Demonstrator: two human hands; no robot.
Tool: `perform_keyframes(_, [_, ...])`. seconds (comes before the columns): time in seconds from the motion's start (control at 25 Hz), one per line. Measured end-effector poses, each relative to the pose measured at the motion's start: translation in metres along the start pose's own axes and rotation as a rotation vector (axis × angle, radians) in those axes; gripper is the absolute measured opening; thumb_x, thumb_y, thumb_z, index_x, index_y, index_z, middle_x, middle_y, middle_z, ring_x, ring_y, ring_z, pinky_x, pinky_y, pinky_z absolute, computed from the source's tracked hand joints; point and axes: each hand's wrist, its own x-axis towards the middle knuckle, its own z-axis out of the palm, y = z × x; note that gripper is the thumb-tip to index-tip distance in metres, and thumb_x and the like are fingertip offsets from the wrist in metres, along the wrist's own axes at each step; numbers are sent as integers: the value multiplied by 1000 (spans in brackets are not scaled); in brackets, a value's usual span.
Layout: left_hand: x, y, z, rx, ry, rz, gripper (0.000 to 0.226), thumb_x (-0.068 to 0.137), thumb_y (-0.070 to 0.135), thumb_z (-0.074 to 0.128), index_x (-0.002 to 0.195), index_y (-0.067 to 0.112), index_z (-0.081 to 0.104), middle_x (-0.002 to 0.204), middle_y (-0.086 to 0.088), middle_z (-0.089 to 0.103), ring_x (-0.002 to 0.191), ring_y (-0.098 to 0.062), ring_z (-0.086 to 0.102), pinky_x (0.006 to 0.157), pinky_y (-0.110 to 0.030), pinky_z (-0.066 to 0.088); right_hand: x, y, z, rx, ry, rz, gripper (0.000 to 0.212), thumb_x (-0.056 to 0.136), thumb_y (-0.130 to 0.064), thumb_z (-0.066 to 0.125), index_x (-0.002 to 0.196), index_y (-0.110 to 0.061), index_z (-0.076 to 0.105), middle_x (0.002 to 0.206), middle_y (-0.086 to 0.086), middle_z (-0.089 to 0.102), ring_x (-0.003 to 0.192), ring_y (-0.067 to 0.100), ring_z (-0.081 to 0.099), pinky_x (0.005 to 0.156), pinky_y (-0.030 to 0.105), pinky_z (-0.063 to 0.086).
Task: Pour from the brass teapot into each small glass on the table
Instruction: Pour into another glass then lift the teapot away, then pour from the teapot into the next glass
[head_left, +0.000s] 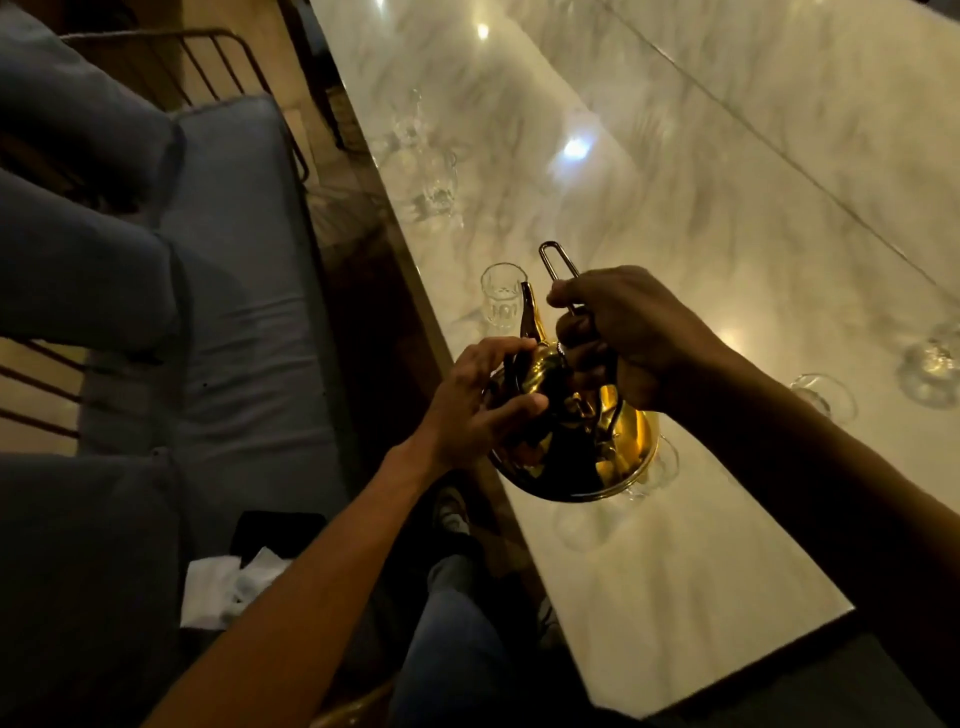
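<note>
The brass teapot (576, 441) is held in the air over the near edge of the marble counter (727, 208), tipped forward so its spout (529, 312) points at a small glass (502, 296) standing just beyond it. The right hand (623, 332) has a closed grip around the thin wire handle (558, 265), whose loop sticks up past the fingers. The left hand (483, 400) presses against the teapot's side and lid area, fingers curled on the metal (a steadying hold rather than a full wrap). A second glass (660, 467) sits partly hidden behind the teapot's base, and another glass (826, 397) stands to the right past the right forearm. More glassware (439, 192), blurred, stands farther along the counter. A blue cushioned bench (218, 312) runs alongside on the left.
</note>
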Motion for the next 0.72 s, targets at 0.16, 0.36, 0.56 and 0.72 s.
perform_keyframes(0.16, [31,-28,-16,33,-75,-17,53,73,54,60,120,33,47,124,-5,52,117,-21,48,92,-48,46,37,-2,12,25,59,14,18,90,-11,48,73,-8,48,49,1,33,29,8,26,32,17,22])
perform_keyframes(0.36, [64,-66,-31,-15,-180,12,57,73,51,62,123,30,44,125,-4,49,115,-19,47,89,-29,44,76,-4,29,-56,167,51,18,91,-14,49,75,-7,55,43,-2,39,33,10,29,34,19,24])
perform_keyframes(0.56, [89,-84,-49,-14,-318,33,62,72,56,64,124,30,43,127,2,47,116,-15,46,90,-26,44,103,-10,39,-77,245,136,18,92,-19,50,78,-10,58,42,-5,41,30,7,32,35,19,25])
perform_keyframes(0.72, [104,-91,-59,-24,-411,13,66,70,60,64,125,28,46,126,4,47,115,-11,45,91,-26,44,121,-19,45,-54,259,194,18,92,-18,50,80,-7,56,41,-5,40,30,7,30,34,17,25])
